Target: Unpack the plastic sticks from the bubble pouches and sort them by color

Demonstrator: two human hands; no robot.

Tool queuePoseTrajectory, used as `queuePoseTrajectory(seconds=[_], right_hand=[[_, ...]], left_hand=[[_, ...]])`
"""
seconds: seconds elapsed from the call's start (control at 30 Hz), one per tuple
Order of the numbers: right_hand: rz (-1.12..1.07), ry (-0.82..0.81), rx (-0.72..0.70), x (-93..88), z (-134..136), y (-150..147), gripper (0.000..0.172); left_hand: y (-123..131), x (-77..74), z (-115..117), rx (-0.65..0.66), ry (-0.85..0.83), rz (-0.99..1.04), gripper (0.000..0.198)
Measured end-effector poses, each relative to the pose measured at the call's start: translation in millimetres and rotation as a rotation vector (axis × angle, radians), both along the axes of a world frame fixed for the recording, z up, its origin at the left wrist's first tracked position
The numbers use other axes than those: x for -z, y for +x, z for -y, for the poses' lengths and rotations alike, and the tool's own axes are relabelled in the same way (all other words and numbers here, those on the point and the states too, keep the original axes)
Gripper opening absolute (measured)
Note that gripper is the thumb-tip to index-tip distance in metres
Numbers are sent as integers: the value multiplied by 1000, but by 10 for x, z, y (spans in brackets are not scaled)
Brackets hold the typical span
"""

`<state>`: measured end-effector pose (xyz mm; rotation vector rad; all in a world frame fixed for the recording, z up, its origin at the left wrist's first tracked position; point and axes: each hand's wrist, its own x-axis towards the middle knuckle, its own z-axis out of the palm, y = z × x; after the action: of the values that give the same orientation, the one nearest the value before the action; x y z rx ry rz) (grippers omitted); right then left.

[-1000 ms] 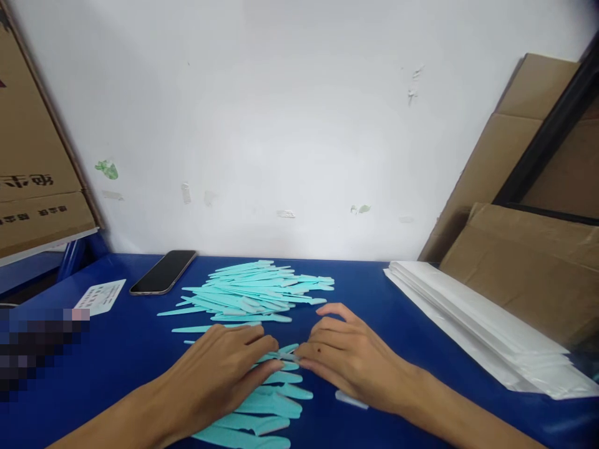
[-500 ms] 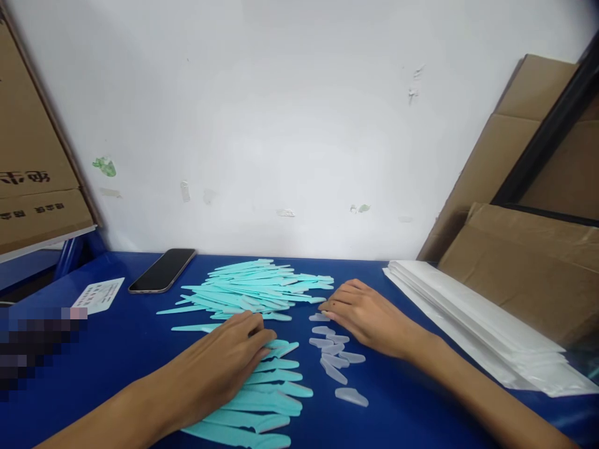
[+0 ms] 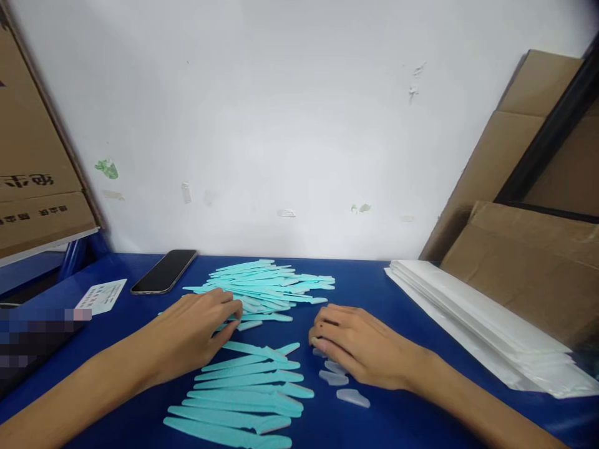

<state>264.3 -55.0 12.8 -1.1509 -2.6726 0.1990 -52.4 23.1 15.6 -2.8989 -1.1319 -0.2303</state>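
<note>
My left hand (image 3: 206,324) is closed at the near left edge of a pile of turquoise eyebrow razors (image 3: 266,280). One razor (image 3: 250,325) shows its end between thumb and forefinger; the rest of it is hidden under the hand. Below lies a loose row of more turquoise razors (image 3: 248,377), side by side with their heads to the right. My right hand (image 3: 353,343) is bent over several translucent blade caps (image 3: 353,397), fingertips pinched together on one. The fingers cover part of the caps.
A phone (image 3: 163,272) and a printed card (image 3: 103,296) lie at the left on the blue table (image 3: 140,330). White flat bags (image 3: 486,330) are stacked at the right. Cardboard (image 3: 519,268) leans on the right, a carton (image 3: 37,156) stands left, and a white wall (image 3: 299,125) rises behind.
My left hand has moved left and slightly up, from over the razor row to the pile's edge. My right hand has come down and a little left, over the caps.
</note>
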Motion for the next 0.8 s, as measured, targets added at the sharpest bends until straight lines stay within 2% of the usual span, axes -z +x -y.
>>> queuePoseTrajectory(seconds=[0.17,0.37,0.57,0.7,0.8], right_hand=[[14,-20,-20,-8,37,25,29],[6,-2,-24,14,33,36,30],[-79,194,-26,79,-17,42,30],[-143,331,-30,73,-13,39,26],[-170,366,-28,62,8,7,25]], left_hand=[[-68,-43,-46,-33,-91,-17,19],[-73,40,-38,-3,-88,-44,16],[-25,44,32,25,-25,-90,18],[70,-11,75,110,47,-39,21],[157,1,151,148,113,-9,22]])
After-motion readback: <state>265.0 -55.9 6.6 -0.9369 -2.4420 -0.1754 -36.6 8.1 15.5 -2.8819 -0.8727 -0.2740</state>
